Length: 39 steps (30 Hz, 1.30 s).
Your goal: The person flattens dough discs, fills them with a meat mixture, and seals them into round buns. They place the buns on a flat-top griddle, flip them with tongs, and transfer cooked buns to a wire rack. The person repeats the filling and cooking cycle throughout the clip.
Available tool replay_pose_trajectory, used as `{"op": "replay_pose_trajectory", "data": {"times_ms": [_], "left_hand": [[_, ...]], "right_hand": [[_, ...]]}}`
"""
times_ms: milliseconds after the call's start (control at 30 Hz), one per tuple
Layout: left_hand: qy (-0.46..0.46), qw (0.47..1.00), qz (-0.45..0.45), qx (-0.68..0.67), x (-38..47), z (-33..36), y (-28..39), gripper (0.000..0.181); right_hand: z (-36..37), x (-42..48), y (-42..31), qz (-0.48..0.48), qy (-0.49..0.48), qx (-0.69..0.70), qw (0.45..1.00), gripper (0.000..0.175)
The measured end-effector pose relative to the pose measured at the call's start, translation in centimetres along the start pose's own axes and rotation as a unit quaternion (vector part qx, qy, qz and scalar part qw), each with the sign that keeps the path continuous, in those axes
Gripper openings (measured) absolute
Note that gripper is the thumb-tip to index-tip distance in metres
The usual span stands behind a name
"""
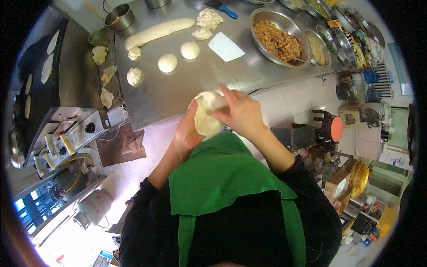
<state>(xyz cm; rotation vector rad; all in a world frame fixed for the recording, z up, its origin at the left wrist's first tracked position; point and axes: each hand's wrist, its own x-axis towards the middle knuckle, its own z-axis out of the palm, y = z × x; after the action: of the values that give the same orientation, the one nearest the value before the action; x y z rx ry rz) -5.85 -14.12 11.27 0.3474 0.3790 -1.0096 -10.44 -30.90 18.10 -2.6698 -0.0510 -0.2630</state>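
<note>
My left hand (189, 128) holds a flattened round of dough (207, 118) upright-looking at the front edge of the steel worktable, thumb at its rim. My right hand (243, 111) is over the round's right side, its fingers spread and slightly blurred; whether they press the dough is unclear. Behind lie two smooth dough balls (167, 63) (189, 50), small rough dough lumps (134, 76), a long dough roll (159, 32) and a heap of rough dough (209, 19). A white plastic scraper (226, 46) rests right of the balls. A steel bowl (258, 50) holds brown filling with a utensil in it.
Bowls of chopped ingredients (317, 47) line the worktable's right. A blue-handled scraper (228, 12) and a metal pot (119, 18) stand at the back. On the left, a dark griddle (36, 76) carries flat dough pieces. A red-topped stool (335, 129) is to the right.
</note>
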Motion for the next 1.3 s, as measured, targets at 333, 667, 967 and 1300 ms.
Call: {"op": "replay_pose_trajectory", "data": {"times_ms": [333, 667, 967, 1300], "left_hand": [[-0.029, 0.994, 0.098, 0.036, 7.4, 6.3, -9.7, 0.042], [0.011, 0.993, 0.082, 0.090, 15.4, 12.6, -17.4, 0.052], [0.087, 0.983, 0.112, 0.114, 19.6, 13.2, -17.1, 0.052], [0.115, 0.985, 0.132, -0.001, 25.6, 13.0, -15.8, 0.042]], "right_hand": [[-1.7, -3.2, 7.9, -0.137, 0.139, 0.069, 0.978, 0.039], [-11.2, -1.3, 29.2, 0.037, 0.003, 0.184, 0.982, 0.034], [-12.9, 7.5, 40.1, 0.104, -0.202, -0.285, 0.931, 0.019], [-11.7, 10.7, 43.2, -0.094, -0.310, -0.307, 0.895, 0.019]]}}
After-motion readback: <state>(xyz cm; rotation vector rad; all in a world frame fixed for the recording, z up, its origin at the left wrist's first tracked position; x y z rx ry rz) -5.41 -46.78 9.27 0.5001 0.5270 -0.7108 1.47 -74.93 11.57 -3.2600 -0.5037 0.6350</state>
